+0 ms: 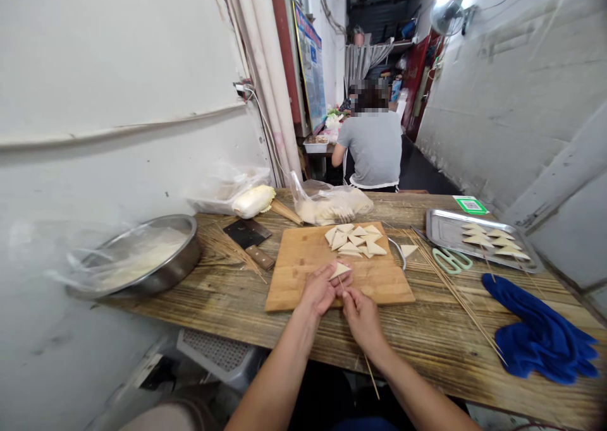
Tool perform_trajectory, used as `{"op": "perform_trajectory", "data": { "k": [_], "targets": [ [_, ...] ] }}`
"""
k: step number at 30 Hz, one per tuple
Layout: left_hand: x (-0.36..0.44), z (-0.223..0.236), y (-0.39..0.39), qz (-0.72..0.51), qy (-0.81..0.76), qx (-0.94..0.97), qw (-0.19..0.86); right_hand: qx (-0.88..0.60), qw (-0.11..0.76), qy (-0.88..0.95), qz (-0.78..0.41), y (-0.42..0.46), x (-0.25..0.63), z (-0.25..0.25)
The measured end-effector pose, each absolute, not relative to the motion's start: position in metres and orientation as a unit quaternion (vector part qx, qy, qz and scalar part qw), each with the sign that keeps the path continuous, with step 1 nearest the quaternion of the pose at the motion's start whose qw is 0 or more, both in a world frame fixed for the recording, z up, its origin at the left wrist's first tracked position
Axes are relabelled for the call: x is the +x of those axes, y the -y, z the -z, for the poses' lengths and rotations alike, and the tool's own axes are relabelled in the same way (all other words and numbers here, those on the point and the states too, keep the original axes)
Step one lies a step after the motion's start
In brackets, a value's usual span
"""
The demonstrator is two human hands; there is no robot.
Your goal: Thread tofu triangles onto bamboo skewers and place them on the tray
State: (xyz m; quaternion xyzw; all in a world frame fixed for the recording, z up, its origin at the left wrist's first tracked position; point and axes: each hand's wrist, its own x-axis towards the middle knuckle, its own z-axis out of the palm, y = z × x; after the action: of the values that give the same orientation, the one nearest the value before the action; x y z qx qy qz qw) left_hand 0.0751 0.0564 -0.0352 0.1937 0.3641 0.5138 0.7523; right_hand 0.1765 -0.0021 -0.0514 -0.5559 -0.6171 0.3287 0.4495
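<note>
In my left hand (pixel 323 289) lies a pale triangular slice that looks like tofu (pixel 340 270), held on the fingers. My right hand (pixel 361 314) pinches a thin bamboo skewer (pixel 371 375), whose upper end meets the slice's lower edge. How deep the tip sits cannot be made out. Both hands are over the near edge of a wooden cutting board (pixel 296 263). Farther back on the board is a heap of similar triangular slices (pixel 353 238). One more triangle (pixel 408 250) lies just right of the board.
Loose skewers (pixel 458 298), green-handled scissors (pixel 452 261) and a blue cloth (pixel 535 330) lie rightward, near a metal tray (pixel 443 225) with skewered triangles. Leftward are a cleaver (pixel 246 234), more skewers (pixel 227 248) and a steel basin (pixel 183 251). Beyond the table sits a person (pixel 372 146).
</note>
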Motion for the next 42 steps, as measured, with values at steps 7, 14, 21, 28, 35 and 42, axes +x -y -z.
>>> {"op": "perform_trajectory", "data": {
  "k": [7,14,21,28,35,42],
  "targets": [
    [0.076,0.036,-0.055,-0.527,-0.344,0.224,0.744,-0.551,0.461,0.620,-0.315,-0.014,0.172,0.048],
    [0.075,0.034,-0.057,-0.518,-0.363,0.174,0.755,-0.542,0.434,0.644,-0.320,0.005,0.186,0.049],
    [0.086,0.034,-0.051,-0.516,-0.387,0.195,0.739,-0.546,0.442,0.651,-0.288,0.012,0.195,0.048],
    [0.113,0.033,-0.038,-0.476,-0.395,0.244,0.747,-0.551,0.476,0.617,-0.298,0.006,0.210,0.048],
    [0.105,0.024,-0.077,-0.477,-0.542,0.556,0.412,-0.580,0.509,0.571,-0.280,0.015,0.241,0.048],
    [0.103,0.017,-0.120,-0.283,-0.598,0.728,0.177,-0.573,0.514,0.554,-0.315,0.022,0.254,0.062]
  ]
}}
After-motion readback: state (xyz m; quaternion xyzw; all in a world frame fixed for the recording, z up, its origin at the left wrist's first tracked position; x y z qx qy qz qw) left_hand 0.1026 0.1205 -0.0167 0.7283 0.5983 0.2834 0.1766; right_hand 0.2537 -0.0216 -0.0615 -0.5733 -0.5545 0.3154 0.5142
